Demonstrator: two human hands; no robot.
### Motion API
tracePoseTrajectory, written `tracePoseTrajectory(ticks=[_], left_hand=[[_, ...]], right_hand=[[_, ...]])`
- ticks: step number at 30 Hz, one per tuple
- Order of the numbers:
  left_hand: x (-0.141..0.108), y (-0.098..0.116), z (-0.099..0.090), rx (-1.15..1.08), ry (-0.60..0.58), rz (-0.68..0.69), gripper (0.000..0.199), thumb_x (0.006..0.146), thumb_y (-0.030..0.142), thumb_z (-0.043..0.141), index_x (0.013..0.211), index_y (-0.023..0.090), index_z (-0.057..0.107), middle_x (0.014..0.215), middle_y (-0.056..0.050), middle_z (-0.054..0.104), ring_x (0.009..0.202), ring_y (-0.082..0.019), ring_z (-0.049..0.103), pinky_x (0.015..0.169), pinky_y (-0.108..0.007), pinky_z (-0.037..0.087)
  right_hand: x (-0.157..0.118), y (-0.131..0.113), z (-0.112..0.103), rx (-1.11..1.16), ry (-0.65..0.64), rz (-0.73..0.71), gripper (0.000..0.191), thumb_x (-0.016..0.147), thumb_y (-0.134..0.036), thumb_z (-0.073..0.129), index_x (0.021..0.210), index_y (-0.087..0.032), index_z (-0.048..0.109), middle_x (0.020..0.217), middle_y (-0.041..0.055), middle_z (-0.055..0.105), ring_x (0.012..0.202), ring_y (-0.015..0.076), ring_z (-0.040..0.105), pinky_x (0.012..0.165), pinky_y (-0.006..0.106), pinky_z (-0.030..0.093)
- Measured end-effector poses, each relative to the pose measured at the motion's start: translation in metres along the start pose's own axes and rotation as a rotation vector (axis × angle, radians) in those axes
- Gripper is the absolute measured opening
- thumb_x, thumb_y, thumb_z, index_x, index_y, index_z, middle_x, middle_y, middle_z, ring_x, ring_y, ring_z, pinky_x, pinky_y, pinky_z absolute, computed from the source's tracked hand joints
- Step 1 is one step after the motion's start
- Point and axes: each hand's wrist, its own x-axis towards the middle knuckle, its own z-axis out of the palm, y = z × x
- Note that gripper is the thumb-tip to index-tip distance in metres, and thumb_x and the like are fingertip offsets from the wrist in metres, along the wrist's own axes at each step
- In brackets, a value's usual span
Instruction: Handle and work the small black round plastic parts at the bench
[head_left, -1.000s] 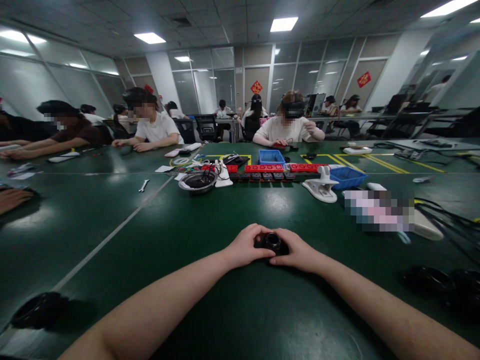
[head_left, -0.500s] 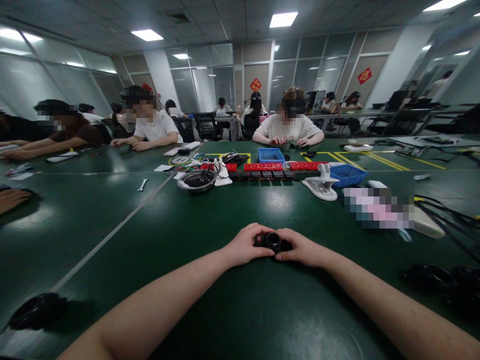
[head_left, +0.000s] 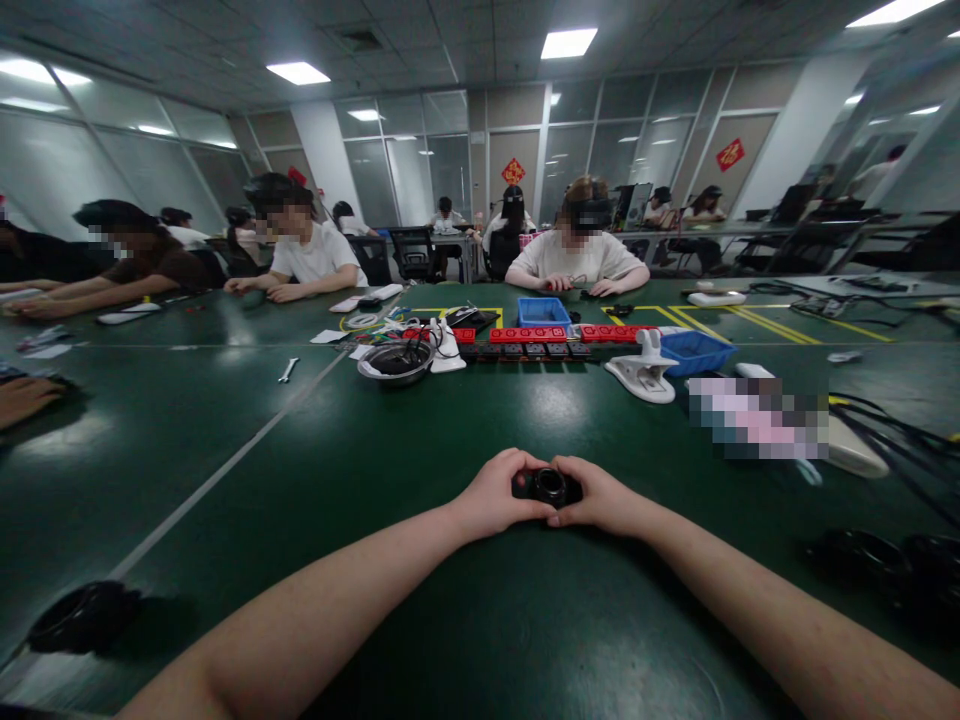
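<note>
A small black part with a round, ring-like opening [head_left: 552,486] is held between both hands at the middle of the green table [head_left: 480,610]. Its opening faces up towards me. My left hand [head_left: 504,494] curls round the left side, thumb along the near edge and fingers behind. Around the right side closes my right hand [head_left: 601,496], its thumb tip close to the left thumb. A reddish spot shows between the left fingers. The hands cover the part's sides, and its exact kind cannot be made out.
Black rounded parts lie at the left front [head_left: 84,616] and right [head_left: 862,560]. Farther back are a metal bowl [head_left: 367,374], a white clamp stand [head_left: 643,376], red power strips [head_left: 529,334], blue bins [head_left: 697,352] and a wrench [head_left: 288,370]. Other people sit around the table.
My hands have drawn slightly closer together round the black part, and it has shifted a little to the right. The whole view has moved slightly.
</note>
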Motion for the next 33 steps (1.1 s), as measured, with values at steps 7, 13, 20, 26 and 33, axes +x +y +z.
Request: tracePoseTrajectory(ticks=[7,13,20,26,33], left_hand=[[-0.005,0.007,0.007,0.038,0.112,-0.099,0.038,0.055,0.032,0.067,0.086,0.017,0.052,0.078,0.0,0.046,0.067,-0.012,0.043,0.059,-0.023,0.036],[-0.005,0.006,0.007,0.051,0.123,-0.096,0.037,0.056,0.033,0.066,0.087,0.018,0.051,0.079,0.0,0.045,0.066,-0.012,0.042,0.059,-0.024,0.036],[-0.001,-0.002,-0.004,0.013,-0.037,0.024,0.042,0.061,0.034,0.063,0.098,0.02,0.051,0.079,-0.001,0.046,0.066,-0.012,0.042,0.059,-0.023,0.036],[-0.001,-0.003,-0.006,-0.009,-0.062,0.052,0.043,0.063,0.035,0.061,0.102,0.02,0.05,0.082,-0.001,0.046,0.067,-0.011,0.042,0.06,-0.023,0.037],[0.0,-0.006,-0.005,0.003,-0.06,0.056,0.044,0.063,0.035,0.061,0.103,0.02,0.049,0.081,-0.001,0.045,0.067,-0.011,0.042,0.061,-0.023,0.037]], right_hand=[[0.002,-0.006,0.016,-0.24,0.21,0.093,0.035,0.05,-0.036,0.065,0.065,-0.018,0.039,0.064,-0.0015,0.047,0.06,0.0125,0.042,0.051,0.022,0.03],[0.001,-0.012,0.021,-0.342,0.24,0.086,0.035,0.054,-0.041,0.063,0.076,-0.017,0.048,0.071,0.0032,0.053,0.066,0.0168,0.047,0.058,0.026,0.033],[-0.003,-0.006,-0.006,-0.019,-0.056,-0.124,0.049,0.061,-0.035,0.063,0.105,-0.018,0.049,0.097,0.0041,0.054,0.087,0.0191,0.049,0.076,0.03,0.036],[-0.002,-0.006,-0.015,0.073,-0.13,-0.132,0.032,0.066,-0.028,0.06,0.095,-0.015,0.055,0.091,0.003,0.055,0.086,0.0179,0.049,0.077,0.029,0.036],[-0.002,-0.003,-0.011,0.069,-0.113,-0.089,0.033,0.064,-0.027,0.061,0.094,-0.015,0.055,0.086,0.0029,0.055,0.08,0.0175,0.049,0.07,0.028,0.038]])
